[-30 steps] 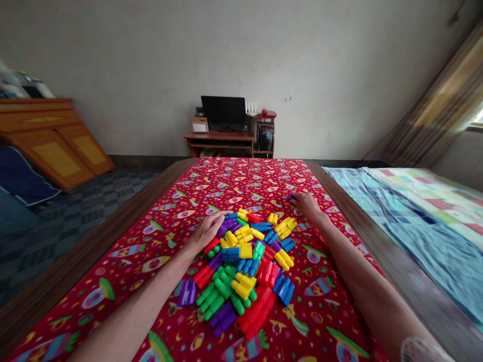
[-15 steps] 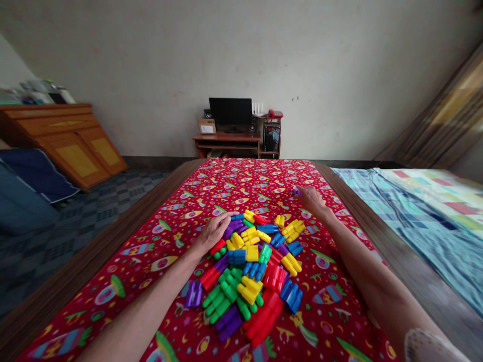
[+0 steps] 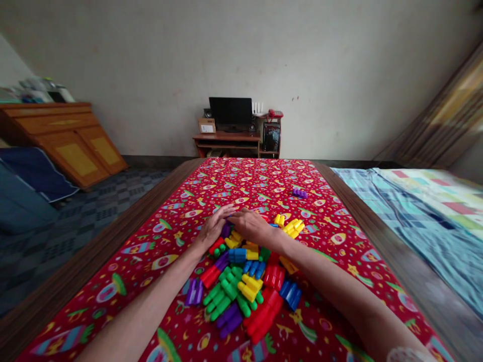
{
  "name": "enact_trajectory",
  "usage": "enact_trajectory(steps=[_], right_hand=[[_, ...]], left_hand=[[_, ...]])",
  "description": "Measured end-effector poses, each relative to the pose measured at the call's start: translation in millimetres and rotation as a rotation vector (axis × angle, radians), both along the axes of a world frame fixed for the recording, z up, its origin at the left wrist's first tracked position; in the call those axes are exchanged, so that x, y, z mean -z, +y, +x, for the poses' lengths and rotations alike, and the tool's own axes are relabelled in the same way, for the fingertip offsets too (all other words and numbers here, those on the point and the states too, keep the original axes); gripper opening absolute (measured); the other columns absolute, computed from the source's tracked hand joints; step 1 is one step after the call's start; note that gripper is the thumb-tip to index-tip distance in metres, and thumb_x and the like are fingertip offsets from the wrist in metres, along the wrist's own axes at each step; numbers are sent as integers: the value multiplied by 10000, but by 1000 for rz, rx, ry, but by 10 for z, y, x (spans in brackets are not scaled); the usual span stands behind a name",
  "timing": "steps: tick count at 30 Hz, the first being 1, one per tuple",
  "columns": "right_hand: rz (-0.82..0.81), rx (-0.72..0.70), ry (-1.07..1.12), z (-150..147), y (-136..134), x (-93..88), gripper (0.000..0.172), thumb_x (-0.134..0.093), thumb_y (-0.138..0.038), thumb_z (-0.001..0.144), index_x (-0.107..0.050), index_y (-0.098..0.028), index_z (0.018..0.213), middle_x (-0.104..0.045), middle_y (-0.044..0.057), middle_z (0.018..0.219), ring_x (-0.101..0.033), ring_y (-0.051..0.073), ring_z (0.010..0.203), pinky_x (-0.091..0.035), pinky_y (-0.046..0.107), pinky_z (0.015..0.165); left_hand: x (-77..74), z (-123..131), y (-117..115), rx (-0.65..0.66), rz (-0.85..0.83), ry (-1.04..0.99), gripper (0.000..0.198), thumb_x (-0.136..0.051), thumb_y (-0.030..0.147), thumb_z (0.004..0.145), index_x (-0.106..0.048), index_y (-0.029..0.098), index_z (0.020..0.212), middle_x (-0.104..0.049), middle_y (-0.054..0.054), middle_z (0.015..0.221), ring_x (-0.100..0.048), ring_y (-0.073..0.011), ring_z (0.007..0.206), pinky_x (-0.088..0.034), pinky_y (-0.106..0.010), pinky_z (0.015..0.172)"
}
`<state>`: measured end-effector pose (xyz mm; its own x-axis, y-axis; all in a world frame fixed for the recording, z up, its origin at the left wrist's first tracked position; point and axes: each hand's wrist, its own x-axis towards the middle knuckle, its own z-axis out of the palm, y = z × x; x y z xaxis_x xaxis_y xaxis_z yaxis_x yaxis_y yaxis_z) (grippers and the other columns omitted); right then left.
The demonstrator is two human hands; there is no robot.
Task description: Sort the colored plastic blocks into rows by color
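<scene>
The right hand (image 3: 251, 224) has left the purple block (image 3: 300, 193) alone beyond the pile (image 3: 222, 294) and joined the left hand (image 3: 214, 227) there, so one piece sits apart. Whether either hand's fingers grip anything is hidden. Open cloth (image 3: 256, 176) stretches to the worktop's (image 3: 175, 176) far edge.

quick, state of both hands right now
Left hand: fingers extended at the building blocks; grip cannot be told.
Right hand: over the building blocks; fingers partly hidden, grip cannot be told.
</scene>
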<state>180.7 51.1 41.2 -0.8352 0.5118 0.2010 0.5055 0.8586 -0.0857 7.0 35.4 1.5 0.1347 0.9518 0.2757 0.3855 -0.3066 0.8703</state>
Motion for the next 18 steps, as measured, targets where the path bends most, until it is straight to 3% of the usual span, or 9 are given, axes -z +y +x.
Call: enact_trajectory(steps=[4, 11, 14, 18], right_hand=[[-78, 103, -35, 2, 17, -39, 323, -491, -179, 933, -608, -160, 1234, -711, 130, 1091, -667, 213, 951, -499, 300, 809], [17, 184, 24, 139, 65, -139, 287, -430, -272, 979, -693, -162, 1016, -726, 114, 936, -656, 194, 806, -398, 254, 643], [60, 334, 131, 465, 217, -307, 332, -427, -323, 988, -712, -164, 925, -726, 90, 847, -635, 167, 734, -343, 244, 615], [144, 720, 269, 1160, 532, -380, 333, -437, -304, 969, -731, -146, 961, -732, 112, 845, -634, 188, 725, -334, 260, 620]], left_hand=[[2, -2, 15, 11, 2, 80, 555, -449, 426, 816, -587, 157, 1281, -664, -113, 1269, -592, -272, 1205, -412, -450, 1081], [28, -15, 24, -70, 42, 179, 470, -422, 461, 838, -699, 186, 1100, -715, -78, 1153, -614, -279, 1137, -455, -428, 1034], [21, 5, 13, -44, 57, 181, 452, -419, 440, 855, -698, 180, 1096, -704, -85, 1166, -629, -270, 1100, -484, -416, 1000], [2, 6, 6, 17, 76, 237, 447, -388, 415, 887, -695, 183, 1116, -684, -98, 1195, -605, -267, 1144, -439, -424, 1052]])
